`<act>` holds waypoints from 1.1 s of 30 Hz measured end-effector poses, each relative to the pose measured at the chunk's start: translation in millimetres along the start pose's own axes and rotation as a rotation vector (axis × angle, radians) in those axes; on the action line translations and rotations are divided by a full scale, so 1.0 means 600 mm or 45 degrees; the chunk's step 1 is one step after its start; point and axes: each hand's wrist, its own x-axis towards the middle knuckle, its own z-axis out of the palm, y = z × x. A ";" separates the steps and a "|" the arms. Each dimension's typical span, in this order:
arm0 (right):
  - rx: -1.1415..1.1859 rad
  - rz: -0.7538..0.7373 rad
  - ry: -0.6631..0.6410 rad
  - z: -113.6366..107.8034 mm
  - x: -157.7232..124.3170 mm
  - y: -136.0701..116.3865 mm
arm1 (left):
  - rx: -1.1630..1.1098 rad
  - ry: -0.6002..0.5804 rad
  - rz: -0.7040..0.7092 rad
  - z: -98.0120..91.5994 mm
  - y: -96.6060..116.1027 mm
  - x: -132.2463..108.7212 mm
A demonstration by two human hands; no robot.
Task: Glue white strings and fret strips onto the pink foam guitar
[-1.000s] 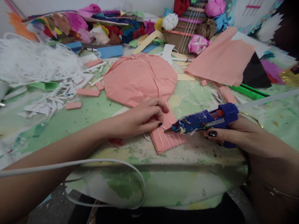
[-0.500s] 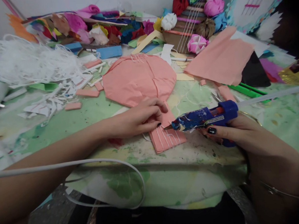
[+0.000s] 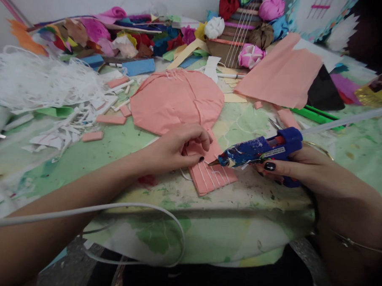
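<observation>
String heap [image 3: 45, 77], paper scraps [image 3: 56, 134] clutter green-patched desk [image 3: 253, 119]. Right hand [image 3: 319, 171] grips glue gun [image 3: 245, 152]; left hand [image 3: 170, 149], loosely curled, on pink guitar shape [image 3: 176, 101].

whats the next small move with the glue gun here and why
Probably a small dab of glue near the upper ends of the white cords on the pink neck, keeping the nozzle clear of the left thumb. The right hand points the hot glue gun there, its tip close to that thumb, while the left hand rests on the neck.
</observation>
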 end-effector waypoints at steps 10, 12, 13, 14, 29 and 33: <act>0.016 -0.003 -0.008 -0.002 0.001 0.003 | -0.074 -0.001 -0.032 -0.002 -0.003 -0.002; 0.039 -0.002 -0.011 -0.003 0.000 0.003 | -0.066 0.017 -0.026 0.000 -0.003 -0.002; 0.057 -0.002 -0.013 -0.003 -0.001 0.003 | -0.052 0.027 -0.016 0.002 -0.003 -0.002; 0.074 -0.003 -0.018 -0.003 -0.001 0.003 | -0.032 0.040 -0.004 0.004 -0.003 -0.001; 0.180 -0.011 -0.009 0.000 -0.004 -0.003 | 0.080 0.091 0.123 0.013 -0.015 -0.001; 0.166 -0.021 0.010 0.001 -0.003 -0.003 | 0.079 0.061 0.126 0.011 -0.015 -0.002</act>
